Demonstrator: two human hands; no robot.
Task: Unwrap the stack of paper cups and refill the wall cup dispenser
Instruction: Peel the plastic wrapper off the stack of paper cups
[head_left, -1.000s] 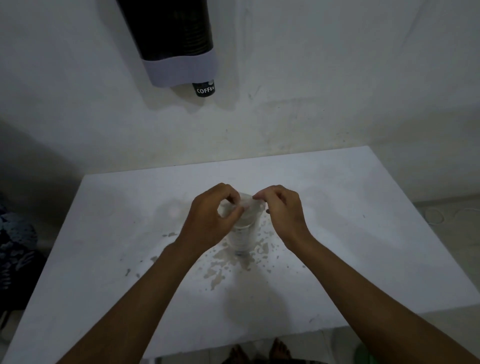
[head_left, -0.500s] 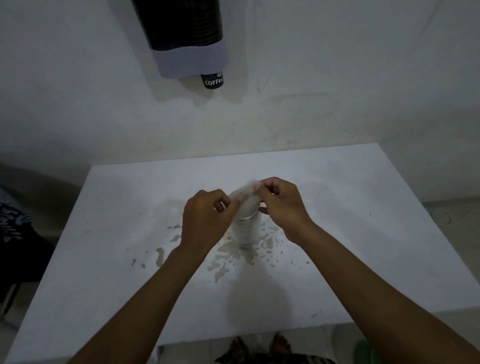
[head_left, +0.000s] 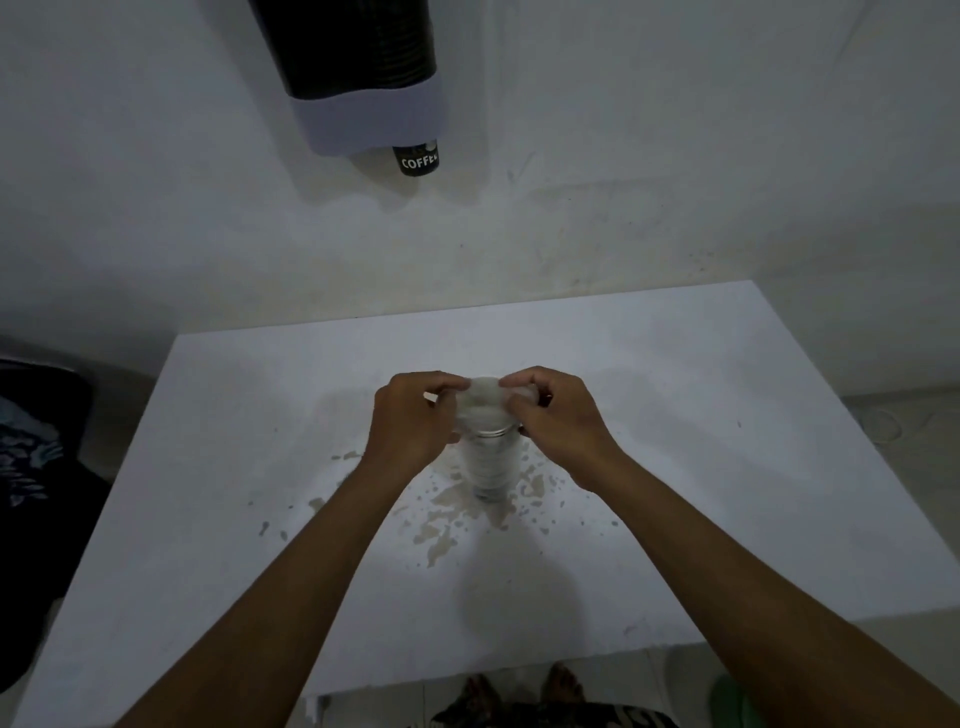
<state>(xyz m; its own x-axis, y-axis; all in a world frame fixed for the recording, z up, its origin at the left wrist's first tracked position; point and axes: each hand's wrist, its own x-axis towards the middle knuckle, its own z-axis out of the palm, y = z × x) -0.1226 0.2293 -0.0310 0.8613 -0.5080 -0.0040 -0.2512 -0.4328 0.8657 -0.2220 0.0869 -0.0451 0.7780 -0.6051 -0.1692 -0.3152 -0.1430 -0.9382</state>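
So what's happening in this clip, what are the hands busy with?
A person stands a wrapped stack of paper cups upright on a stained white table. The left hand and right hand both pinch the clear plastic wrap at the stack's top, working it open. The wall cup dispenser above shows one black coffee cup at its mouth.

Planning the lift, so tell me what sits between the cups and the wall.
Head view: only bare table between the cup stack and the wall.
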